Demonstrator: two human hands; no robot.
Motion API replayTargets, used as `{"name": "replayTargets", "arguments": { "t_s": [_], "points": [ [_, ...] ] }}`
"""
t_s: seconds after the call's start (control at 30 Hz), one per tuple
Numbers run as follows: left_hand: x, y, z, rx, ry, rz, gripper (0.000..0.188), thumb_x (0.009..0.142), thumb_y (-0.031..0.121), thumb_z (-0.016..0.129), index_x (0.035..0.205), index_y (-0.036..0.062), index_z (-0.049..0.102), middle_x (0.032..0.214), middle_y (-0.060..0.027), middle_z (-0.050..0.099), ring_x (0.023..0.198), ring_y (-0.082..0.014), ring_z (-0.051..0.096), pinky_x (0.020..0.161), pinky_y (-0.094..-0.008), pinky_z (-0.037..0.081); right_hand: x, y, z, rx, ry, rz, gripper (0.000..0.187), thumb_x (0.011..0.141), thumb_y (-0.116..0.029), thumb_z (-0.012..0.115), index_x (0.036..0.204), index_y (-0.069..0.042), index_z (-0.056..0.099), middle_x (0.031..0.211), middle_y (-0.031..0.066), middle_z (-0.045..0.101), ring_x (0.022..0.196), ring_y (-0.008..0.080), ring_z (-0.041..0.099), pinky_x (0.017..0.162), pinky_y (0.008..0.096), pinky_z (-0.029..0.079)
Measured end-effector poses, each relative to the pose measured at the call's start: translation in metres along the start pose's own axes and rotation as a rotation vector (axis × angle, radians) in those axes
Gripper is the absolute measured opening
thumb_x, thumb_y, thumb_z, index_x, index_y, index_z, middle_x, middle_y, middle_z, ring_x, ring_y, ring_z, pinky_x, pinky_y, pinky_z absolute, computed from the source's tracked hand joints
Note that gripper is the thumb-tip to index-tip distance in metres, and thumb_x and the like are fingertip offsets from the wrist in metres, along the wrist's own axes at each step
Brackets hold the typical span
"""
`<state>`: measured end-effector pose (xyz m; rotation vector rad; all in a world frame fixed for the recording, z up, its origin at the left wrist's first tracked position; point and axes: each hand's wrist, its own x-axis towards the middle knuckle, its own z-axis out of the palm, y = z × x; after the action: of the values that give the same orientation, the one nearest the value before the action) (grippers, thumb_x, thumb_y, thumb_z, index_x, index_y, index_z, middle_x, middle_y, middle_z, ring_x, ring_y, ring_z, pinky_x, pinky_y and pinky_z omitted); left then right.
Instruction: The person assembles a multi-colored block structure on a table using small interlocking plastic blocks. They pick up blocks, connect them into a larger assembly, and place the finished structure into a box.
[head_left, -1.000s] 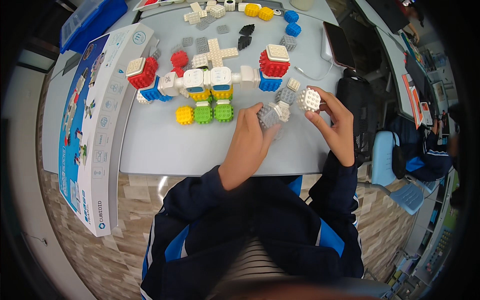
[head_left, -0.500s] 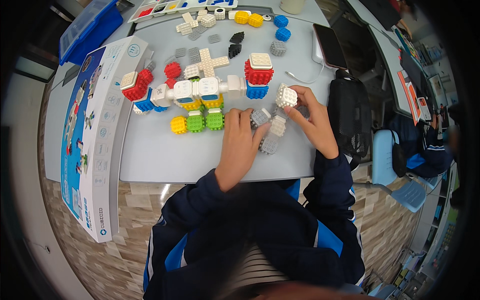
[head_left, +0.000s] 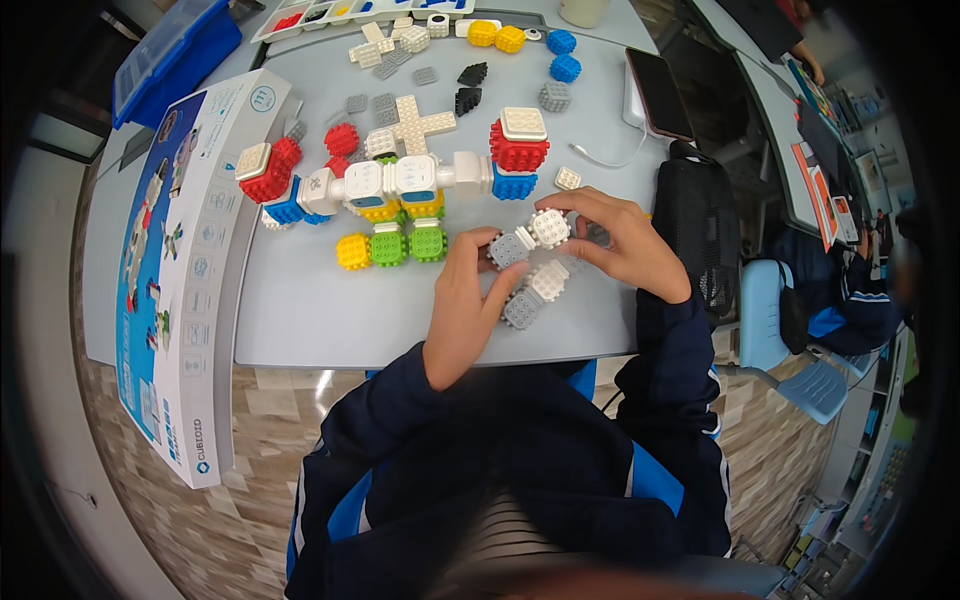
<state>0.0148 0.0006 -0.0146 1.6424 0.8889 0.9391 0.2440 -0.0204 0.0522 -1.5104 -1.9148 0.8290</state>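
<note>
My left hand pinches a grey studded cube block between thumb and fingers, close to the table's near edge. My right hand grips a white studded cube block right beside it. A white connector sits between the two blocks; whether they are fully joined I cannot tell. Just below them lies another grey block, with a white block against it. Left of my hands stands a built block model with white cubes, green blocks and red-and-blue arms.
A small white piece lies beyond my right hand. Loose grey, black, yellow and blue blocks are spread farther back. A phone, white cable and black pouch line the right side. A large box stands at left.
My right hand has brought the white block left and nearer, up against the grey one. The lower grey and white pair has shifted slightly left and nearer. The small white piece now shows.
</note>
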Motion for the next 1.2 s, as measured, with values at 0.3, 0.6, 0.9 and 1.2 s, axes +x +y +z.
{"name": "replayTargets", "arguments": {
  "t_s": [0.3,0.6,0.9,1.2],
  "points": [
    [0.000,-0.002,0.001,-0.050,-0.024,0.032,0.040,0.093,0.011,0.074,0.122,-0.0042,0.050,0.113,-0.0212,0.062,0.100,-0.0304,0.067,0.088,-0.0368,0.055,0.001,0.006,0.007,0.059,0.128,0.036,0.049,0.083,-0.003,0.074,0.131,-0.007,0.064,0.119,0.0116,0.069,0.080,0.0214,0.060,0.074,0.0305,0.052],
    [0.000,-0.004,0.002,-0.060,-0.037,-0.026,0.038,0.094,0.009,0.073,0.122,-0.0044,0.050,0.117,-0.0193,0.063,0.107,-0.0236,0.065,0.092,-0.0354,0.053,0.006,0.015,0.016,-0.276,0.234,-0.032,0.050,0.085,-0.004,0.072,0.134,-0.007,0.062,0.123,0.0153,0.068,0.107,0.0308,0.065,0.092,0.0364,0.052],
    [0.000,-0.006,0.001,0.047,-0.009,0.066,0.040,0.090,0.012,0.076,0.116,-0.0044,0.050,0.112,-0.0210,0.060,0.094,-0.0313,0.061,0.084,-0.0380,0.050,-0.028,0.008,-0.008,-0.343,0.436,0.033,0.048,0.080,-0.003,0.077,0.126,-0.003,0.066,0.122,0.0165,0.069,0.112,0.0340,0.064,0.093,0.0385,0.053],
    [0.001,-0.007,0.001,0.070,-0.012,0.069,0.040,0.089,0.013,0.077,0.114,-0.0040,0.051,0.110,-0.0201,0.060,0.093,-0.0305,0.059,0.084,-0.0376,0.049,-0.042,0.004,-0.015,-0.410,0.455,0.056,0.040,0.081,-0.004,0.076,0.121,-0.004,0.069,0.121,0.0157,0.069,0.111,0.0341,0.064,0.094,0.0388,0.052]
  ]
}}
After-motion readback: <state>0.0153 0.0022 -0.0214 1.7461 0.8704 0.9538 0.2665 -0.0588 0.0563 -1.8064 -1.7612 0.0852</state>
